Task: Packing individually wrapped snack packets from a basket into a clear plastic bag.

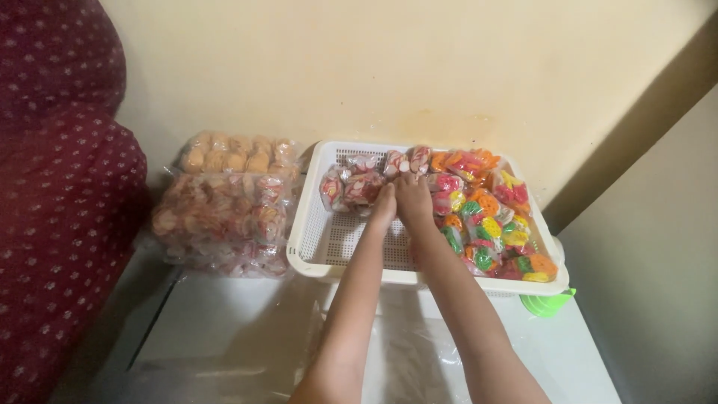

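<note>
Both hands reach into the basket (314,247), a white plastic tray with slotted walls and floor. Seen from behind, the fingers are mostly hidden. The left hand (384,207) lies with fingers bent down onto the packets (353,187) at the basket's back wall, touching them; whether it grips one I cannot tell. The right hand (413,200) sits just beside it, knuckles up, fingertips on a red-and-white packet (410,161) at the back rim; a real pinch or only a touch cannot be made out. The two hands press against each other.

The packets are small clear plastic bags, crinkled and shiny, with red and white pieces inside. The right half of the basket is packed with brighter sweets (490,224) in orange, yellow, green and red; their single shapes blur together. The basket's near left floor is bare mesh.

Left of the basket, two large clear bags (224,202) are stacked against the wall, full of round tan and reddish crackers; glare dulls the detail. A green plastic thing (548,302) pokes out under the basket's right front corner, mostly hidden. A dark red dotted cloth (60,187) fills the far left, cut off by the edge. In front of the basket lies a clear plastic sheet (419,359) on a pale surface.
</note>
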